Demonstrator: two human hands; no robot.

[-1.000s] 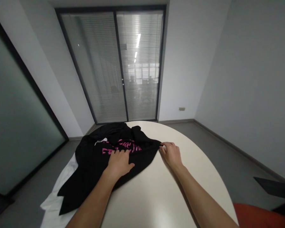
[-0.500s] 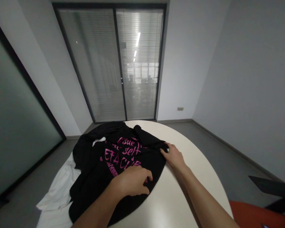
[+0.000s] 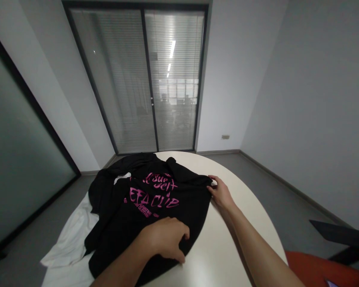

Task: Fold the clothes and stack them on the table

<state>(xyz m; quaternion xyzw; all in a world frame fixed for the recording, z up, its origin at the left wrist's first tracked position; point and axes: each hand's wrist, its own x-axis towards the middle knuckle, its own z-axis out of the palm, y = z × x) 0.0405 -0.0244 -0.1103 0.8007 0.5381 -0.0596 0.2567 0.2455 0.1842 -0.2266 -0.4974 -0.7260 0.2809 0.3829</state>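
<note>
A black T-shirt (image 3: pixel 128 215) with pink lettering lies spread on a round white table (image 3: pixel 227 247). My left hand (image 3: pixel 164 239) rests on the shirt's near hem with the fingers curled into the cloth, gripping it. My right hand (image 3: pixel 220 192) pinches the shirt's right edge near the sleeve, fingers closed on the fabric. The print faces up between the two hands.
White cloth (image 3: pixel 68 243) lies under the shirt and hangs off the table's left side. A glass door with blinds (image 3: pixel 146 79) stands behind the table. An orange seat (image 3: pixel 326 271) and a dark chair part (image 3: pixel 341 235) are at the lower right.
My left hand slid from the middle of the shirt toward me, drawing the hem down and uncovering the pink print. My right hand kept hold of the right edge, shifting slightly right.
</note>
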